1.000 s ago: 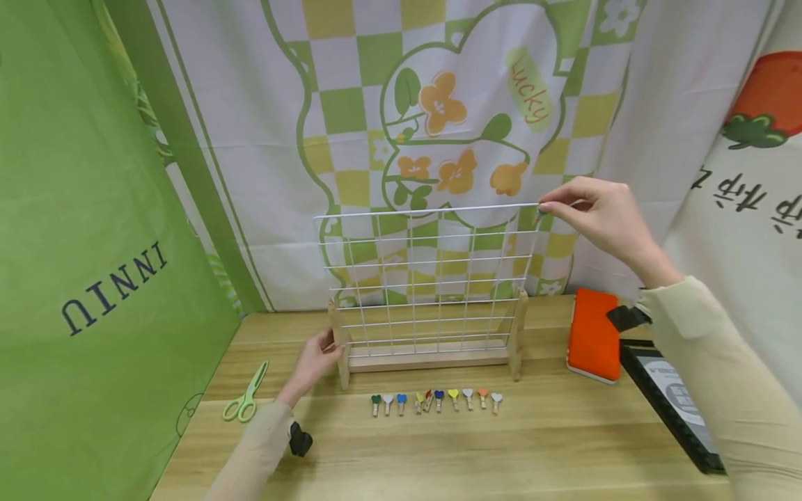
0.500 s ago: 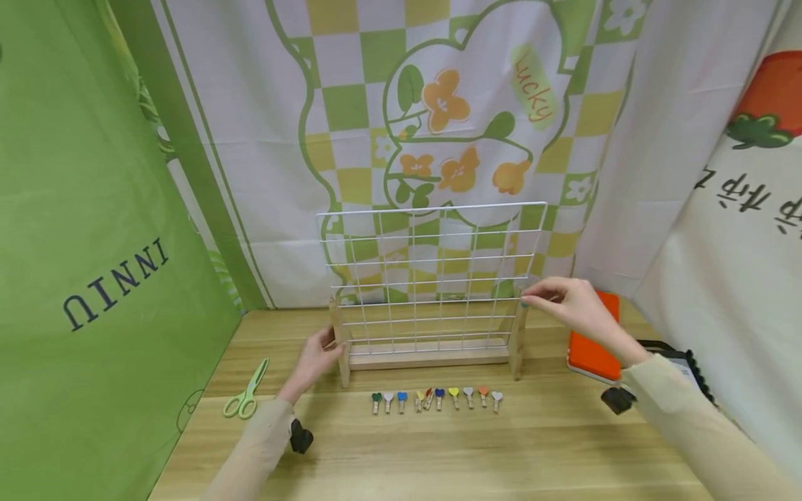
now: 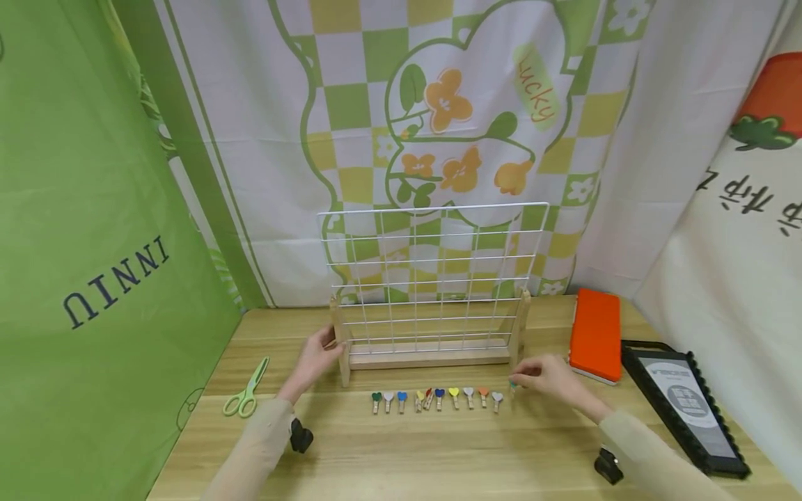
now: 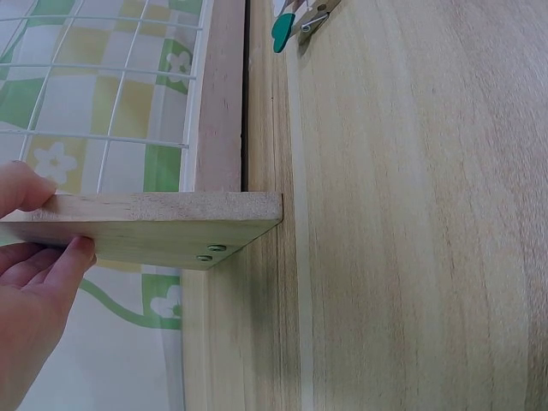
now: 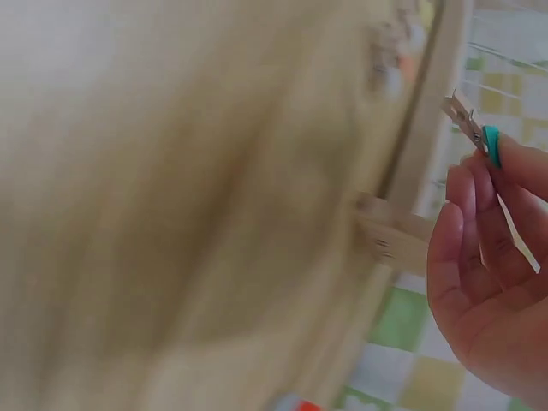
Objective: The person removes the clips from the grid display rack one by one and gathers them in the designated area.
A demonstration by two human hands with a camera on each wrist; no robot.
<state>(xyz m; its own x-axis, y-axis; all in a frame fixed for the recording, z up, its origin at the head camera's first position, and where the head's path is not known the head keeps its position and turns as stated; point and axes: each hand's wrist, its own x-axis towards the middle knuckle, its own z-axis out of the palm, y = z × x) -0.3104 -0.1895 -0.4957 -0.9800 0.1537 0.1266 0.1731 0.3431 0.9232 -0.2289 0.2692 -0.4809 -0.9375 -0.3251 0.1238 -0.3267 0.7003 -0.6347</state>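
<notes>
A white wire grid rack stands upright in the head view on its wooden base (image 3: 429, 358). My left hand (image 3: 315, 362) grips the rack's left wooden side piece (image 4: 171, 210), thumb and fingers on opposite faces. Between thumb and forefinger my right hand (image 3: 553, 381) pinches a small wooden clothespin (image 5: 463, 120) topped by a teal heart, just above the table near the rack's right foot. A row of several similar clothespins with coloured hearts lies in front of the base, including a dark blue one (image 3: 439, 394), a yellow one (image 3: 454, 394) and a dark green one (image 4: 283, 32).
Light green scissors (image 3: 248, 393) lie on the table at the left. An orange case (image 3: 595, 335) and a black-framed board (image 3: 686, 410) lie at the right. A patterned cloth (image 3: 351, 104) hangs behind the rack.
My right hand has come down from the grid's top right corner, past its right side, to near the table, carrying the clothespin. My left hand keeps its hold on the side piece.
</notes>
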